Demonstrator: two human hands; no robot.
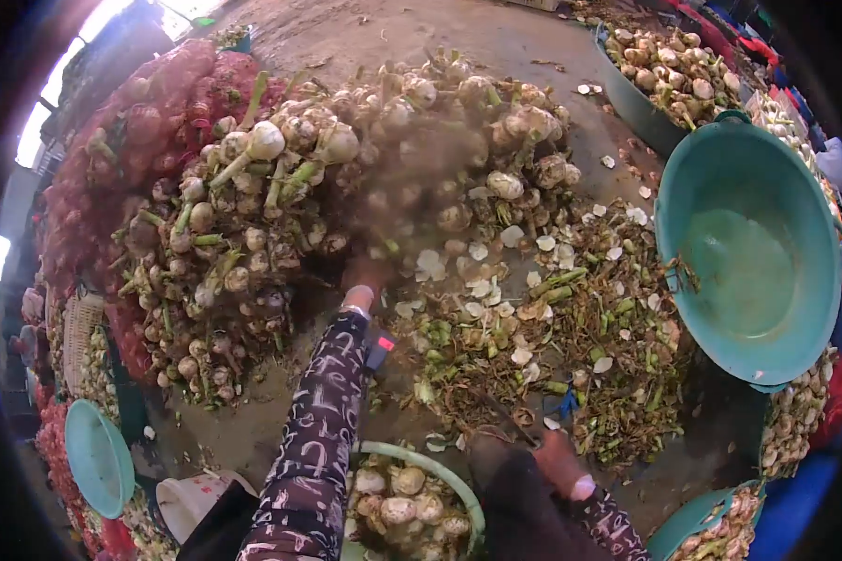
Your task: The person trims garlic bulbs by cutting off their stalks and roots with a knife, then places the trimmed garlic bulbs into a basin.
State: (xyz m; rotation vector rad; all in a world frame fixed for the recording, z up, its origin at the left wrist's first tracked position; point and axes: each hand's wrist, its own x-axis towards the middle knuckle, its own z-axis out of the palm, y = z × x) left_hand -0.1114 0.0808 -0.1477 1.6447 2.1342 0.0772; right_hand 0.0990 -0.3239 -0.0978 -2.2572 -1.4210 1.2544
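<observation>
My left hand [369, 273] reaches out to the near edge of a big heap of garlic bulbs [253, 243] with stalks still on. A hazy smear in the picture blurs its fingers. My right hand [559, 463] is low beside my dark-clothed knee, its fingers curled round something dark and thin that I cannot make out. In front of it spreads a pile of cut stalks, roots and peelings [571, 346]. Between my arms, close to my body, a green-rimmed tub [472, 500] holds trimmed garlic bulbs [398, 510].
A large green basin [748, 252] leans at the right. Behind it stands a tub of bulbs [669, 75]. Red mesh sacks [131, 159] line the left. A small green basin [98, 458] and a white bucket [196, 500] are at lower left, another filled tub [692, 533] at lower right.
</observation>
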